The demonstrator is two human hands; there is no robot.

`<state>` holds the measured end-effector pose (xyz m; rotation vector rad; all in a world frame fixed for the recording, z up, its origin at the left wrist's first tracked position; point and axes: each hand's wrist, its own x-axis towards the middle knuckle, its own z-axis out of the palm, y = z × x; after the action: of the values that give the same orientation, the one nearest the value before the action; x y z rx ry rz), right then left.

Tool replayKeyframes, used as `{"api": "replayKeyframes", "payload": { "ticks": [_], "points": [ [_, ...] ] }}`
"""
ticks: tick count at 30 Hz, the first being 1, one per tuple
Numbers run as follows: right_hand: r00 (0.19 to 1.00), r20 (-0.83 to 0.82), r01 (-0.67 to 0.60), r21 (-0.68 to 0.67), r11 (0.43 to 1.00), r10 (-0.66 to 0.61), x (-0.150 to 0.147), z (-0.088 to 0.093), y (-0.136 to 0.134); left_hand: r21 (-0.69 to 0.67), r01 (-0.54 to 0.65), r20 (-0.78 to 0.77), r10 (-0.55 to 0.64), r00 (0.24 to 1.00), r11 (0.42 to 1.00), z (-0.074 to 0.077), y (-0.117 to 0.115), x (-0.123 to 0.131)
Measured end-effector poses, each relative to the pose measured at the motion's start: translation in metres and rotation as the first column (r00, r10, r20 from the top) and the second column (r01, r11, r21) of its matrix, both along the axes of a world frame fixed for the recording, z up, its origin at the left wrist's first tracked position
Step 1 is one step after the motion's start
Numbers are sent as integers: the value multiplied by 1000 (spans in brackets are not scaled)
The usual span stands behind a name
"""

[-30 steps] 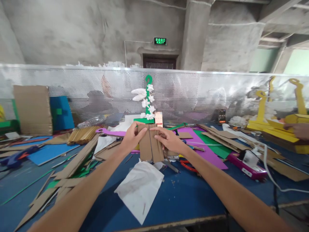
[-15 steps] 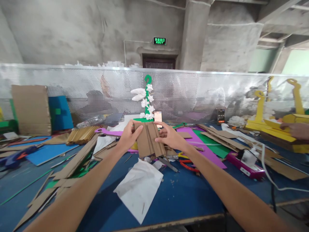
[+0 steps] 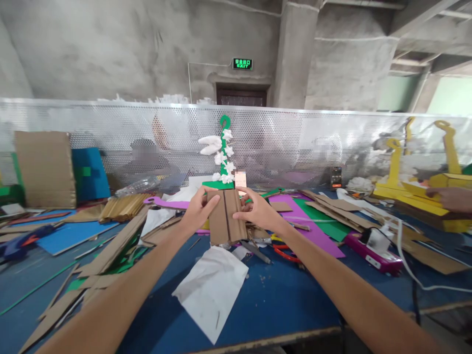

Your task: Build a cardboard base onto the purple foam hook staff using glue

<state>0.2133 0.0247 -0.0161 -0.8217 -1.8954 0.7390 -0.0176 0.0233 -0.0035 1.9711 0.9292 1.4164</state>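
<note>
I hold a brown cardboard piece [image 3: 225, 219] upright above the blue table [image 3: 287, 300], a vertical crease down its middle. My left hand [image 3: 197, 210] grips its left edge near the top, fingers pinched. My right hand [image 3: 258, 211] grips its right edge, thumb on the front. Right behind it stands a green cardboard stand with white paper flowers [image 3: 222, 155]. A sheet of white paper [image 3: 212, 287] lies on the table below the cardboard.
Cardboard strips [image 3: 110, 250] and coloured sheets litter the left. Scissors [image 3: 258, 250] and red pliers [image 3: 291, 254] lie under my right wrist. A magenta glue gun [image 3: 372, 251] with a white cord sits right. Another person's hand [image 3: 448, 196] rests on yellow cardboard work. A perforated metal screen [image 3: 332, 142] closes the back.
The cardboard piece, which fanned open and tilted half a second ago, is pressed back together and held straighter. Both hands stayed on its edges.
</note>
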Motion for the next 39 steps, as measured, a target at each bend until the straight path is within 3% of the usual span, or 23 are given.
{"api": "replayKeyframes", "payload": {
  "ticks": [12, 20, 28, 35, 39],
  "points": [
    [984, -96, -166, -178, 970, 151, -3, 11, -16, 5, 28, 12, -28, 1000, 1000, -3, 2, 2],
    [982, -94, -176, -136, 975, 164, -2, 10, -16, 31, -12, 16, 12, 1000, 999, -5, -1, 3],
    [974, 12, -224, -38, 974, 224, 0, 6, -15, 265, -36, -213, 95, 972, 964, -3, -3, 2],
    [982, 76, -179, 103, 978, 172, -2, 6, -21, 230, -15, -246, 73, 967, 973, -3, -8, 6],
    [967, 34, -254, 54, 966, 252, -1, 8, -23, 194, -9, -208, 51, 977, 981, -3, -9, 9]
  ]
}}
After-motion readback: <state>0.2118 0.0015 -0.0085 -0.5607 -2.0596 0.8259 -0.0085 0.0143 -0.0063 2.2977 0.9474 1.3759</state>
